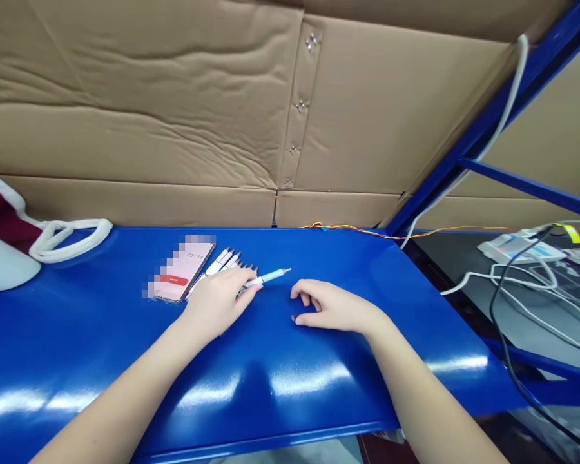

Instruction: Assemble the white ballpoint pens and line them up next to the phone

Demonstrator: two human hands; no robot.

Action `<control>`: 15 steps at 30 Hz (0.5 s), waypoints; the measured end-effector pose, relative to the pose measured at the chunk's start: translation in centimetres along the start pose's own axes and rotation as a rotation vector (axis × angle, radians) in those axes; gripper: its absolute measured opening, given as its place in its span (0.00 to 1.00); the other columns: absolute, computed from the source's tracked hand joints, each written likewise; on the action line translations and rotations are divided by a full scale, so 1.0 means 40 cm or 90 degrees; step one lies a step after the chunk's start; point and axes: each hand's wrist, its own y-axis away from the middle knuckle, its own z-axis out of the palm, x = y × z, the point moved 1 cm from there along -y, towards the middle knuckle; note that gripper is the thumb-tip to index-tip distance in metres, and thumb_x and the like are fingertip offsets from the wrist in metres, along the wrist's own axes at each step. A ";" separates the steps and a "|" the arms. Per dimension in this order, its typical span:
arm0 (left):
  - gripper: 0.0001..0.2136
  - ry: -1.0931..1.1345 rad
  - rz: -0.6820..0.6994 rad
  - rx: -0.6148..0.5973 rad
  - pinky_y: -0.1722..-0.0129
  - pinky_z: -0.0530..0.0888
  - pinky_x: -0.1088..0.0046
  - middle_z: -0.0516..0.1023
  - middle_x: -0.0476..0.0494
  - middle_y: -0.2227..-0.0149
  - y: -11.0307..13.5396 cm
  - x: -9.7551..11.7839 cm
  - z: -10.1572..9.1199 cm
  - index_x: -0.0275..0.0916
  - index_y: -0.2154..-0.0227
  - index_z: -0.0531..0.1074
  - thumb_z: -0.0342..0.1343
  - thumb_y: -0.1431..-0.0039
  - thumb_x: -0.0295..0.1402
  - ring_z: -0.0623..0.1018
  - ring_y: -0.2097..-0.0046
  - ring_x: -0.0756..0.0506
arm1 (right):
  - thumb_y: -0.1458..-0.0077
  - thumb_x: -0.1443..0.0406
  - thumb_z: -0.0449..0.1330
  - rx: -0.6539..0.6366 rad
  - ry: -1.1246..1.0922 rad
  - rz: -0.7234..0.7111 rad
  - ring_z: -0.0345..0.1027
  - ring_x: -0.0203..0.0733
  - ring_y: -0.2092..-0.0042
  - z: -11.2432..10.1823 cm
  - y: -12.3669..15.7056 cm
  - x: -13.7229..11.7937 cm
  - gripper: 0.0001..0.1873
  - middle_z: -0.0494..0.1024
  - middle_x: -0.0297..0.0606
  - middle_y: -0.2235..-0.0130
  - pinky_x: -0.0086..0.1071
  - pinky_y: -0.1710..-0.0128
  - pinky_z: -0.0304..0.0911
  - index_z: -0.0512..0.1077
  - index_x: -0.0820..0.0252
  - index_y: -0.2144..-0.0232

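Note:
My left hand (pixel 220 298) is closed on a pale blue pen (pixel 273 276), its thin metal tip pointing right, toward my other hand. Beneath and behind those fingers lies a row of white pens (pixel 218 263) with brown pointed tips, partly covered by the hand. My right hand (pixel 336 306) hovers over or rests on the table to the right of the pen tip, its fingers curled and the thumb apart, with nothing gripped. By that thumb is a tiny dark speck (pixel 294 318), too small to name. A phone (pixel 186 267) with a timer on its screen lies left of the pens.
The blue table (pixel 280 399) is glossy. A cardboard wall (pixel 174 116) stands behind it. At the left are a white cylinder (pixel 4 261) and a looped white strap (pixel 72 238). A blue metal frame (pixel 430 174), white cables (pixel 526 290) and a black cable (pixel 507 354) are at the right.

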 end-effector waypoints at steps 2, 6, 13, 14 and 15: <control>0.12 0.002 -0.008 0.000 0.63 0.72 0.72 0.79 0.47 0.60 0.000 -0.005 0.000 0.42 0.62 0.72 0.47 0.38 0.40 0.78 0.61 0.46 | 0.52 0.65 0.62 -0.028 0.045 -0.009 0.63 0.36 0.66 0.009 -0.001 0.006 0.13 0.68 0.33 0.65 0.29 0.65 0.59 0.68 0.56 0.62; 0.11 0.000 -0.004 0.001 0.64 0.72 0.72 0.79 0.47 0.60 0.001 -0.004 0.001 0.42 0.62 0.72 0.47 0.37 0.40 0.78 0.61 0.46 | 0.49 0.68 0.59 -0.037 0.072 0.000 0.63 0.36 0.65 0.021 -0.009 0.004 0.07 0.68 0.35 0.64 0.29 0.65 0.59 0.69 0.56 0.64; 0.12 -0.008 -0.005 -0.004 0.65 0.72 0.73 0.79 0.47 0.62 0.000 -0.003 0.003 0.42 0.62 0.73 0.46 0.38 0.40 0.78 0.63 0.46 | 0.51 0.67 0.61 -0.025 0.088 -0.012 0.64 0.38 0.64 0.021 -0.009 -0.018 0.12 0.69 0.36 0.62 0.30 0.64 0.60 0.69 0.56 0.62; 0.13 -0.011 -0.009 -0.007 0.65 0.72 0.73 0.79 0.47 0.62 -0.001 -0.003 0.003 0.42 0.62 0.73 0.46 0.38 0.40 0.78 0.63 0.46 | 0.52 0.66 0.62 -0.025 0.088 -0.016 0.65 0.38 0.63 0.022 -0.009 -0.021 0.14 0.69 0.36 0.62 0.30 0.64 0.60 0.69 0.56 0.61; 0.13 -0.012 -0.012 -0.011 0.65 0.72 0.72 0.79 0.47 0.62 -0.001 -0.004 0.002 0.42 0.62 0.73 0.46 0.38 0.40 0.78 0.63 0.46 | 0.52 0.66 0.63 -0.031 0.090 -0.025 0.65 0.38 0.63 0.024 -0.009 -0.024 0.13 0.69 0.36 0.62 0.30 0.64 0.60 0.69 0.56 0.61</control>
